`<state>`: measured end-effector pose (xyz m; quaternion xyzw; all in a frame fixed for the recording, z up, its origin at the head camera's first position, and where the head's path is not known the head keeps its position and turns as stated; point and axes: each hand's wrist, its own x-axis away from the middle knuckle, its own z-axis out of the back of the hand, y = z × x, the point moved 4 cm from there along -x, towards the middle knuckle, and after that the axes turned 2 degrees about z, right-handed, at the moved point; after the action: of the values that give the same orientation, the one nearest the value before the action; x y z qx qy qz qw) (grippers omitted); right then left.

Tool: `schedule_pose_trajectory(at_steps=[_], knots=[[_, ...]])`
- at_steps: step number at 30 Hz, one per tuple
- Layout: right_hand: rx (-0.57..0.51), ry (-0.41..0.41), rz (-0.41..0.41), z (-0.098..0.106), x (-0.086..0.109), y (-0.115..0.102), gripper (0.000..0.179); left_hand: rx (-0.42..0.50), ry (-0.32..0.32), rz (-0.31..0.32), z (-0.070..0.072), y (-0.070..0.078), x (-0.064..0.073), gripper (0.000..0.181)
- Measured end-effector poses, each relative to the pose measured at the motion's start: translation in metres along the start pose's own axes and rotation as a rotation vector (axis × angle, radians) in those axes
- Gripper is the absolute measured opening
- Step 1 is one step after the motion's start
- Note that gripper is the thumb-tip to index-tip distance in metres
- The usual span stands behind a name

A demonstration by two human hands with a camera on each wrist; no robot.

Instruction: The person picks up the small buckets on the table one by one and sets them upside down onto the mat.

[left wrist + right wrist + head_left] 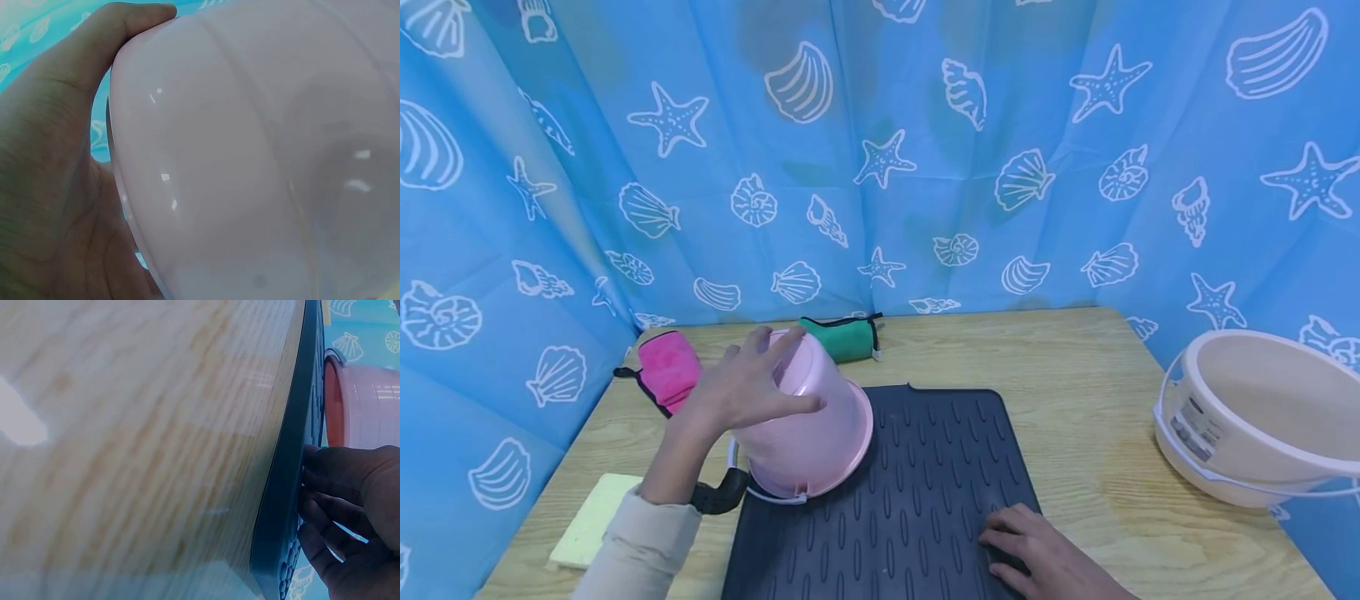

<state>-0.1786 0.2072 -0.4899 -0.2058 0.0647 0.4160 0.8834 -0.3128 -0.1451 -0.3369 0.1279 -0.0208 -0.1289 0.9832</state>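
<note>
A pink bucket (805, 425) stands upside down, its rim on the ribbed black mat (917, 500). My left hand (748, 387) grips its raised base with fingers spread over the top. In the left wrist view, the thumb (134, 19) curves over the edge of the pink bucket (206, 144). My right hand (1030, 546) rests on the mat's right part, fingers loosely bent. Seen from the right wrist, those fingers touch the mat (281, 469) near its edge and hold nothing.
A green cloth roll (846, 337) lies behind the bucket, a pink one (670, 367) to its left. A pale yellow block (591, 521) lies near my left forearm. At the right stands a cream bucket (1247, 417) with its handle down. A blue shell-patterned curtain (880, 208) surrounds the wooden table (1090, 400).
</note>
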Motion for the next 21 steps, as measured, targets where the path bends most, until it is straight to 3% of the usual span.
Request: schedule_pose_trajectory(at_steps=[11, 21], knots=[[-0.021, -0.056, -0.016, -0.003, -0.001, 0.003, 0.022, -0.068, -0.020, 0.016, -0.006, 0.013, -0.004, 0.107], [-0.021, -0.048, -0.042, -0.001, -0.001, 0.002, 0.022, -0.101, -0.018, 0.021, -0.009, 0.020, -0.005, 0.106]])
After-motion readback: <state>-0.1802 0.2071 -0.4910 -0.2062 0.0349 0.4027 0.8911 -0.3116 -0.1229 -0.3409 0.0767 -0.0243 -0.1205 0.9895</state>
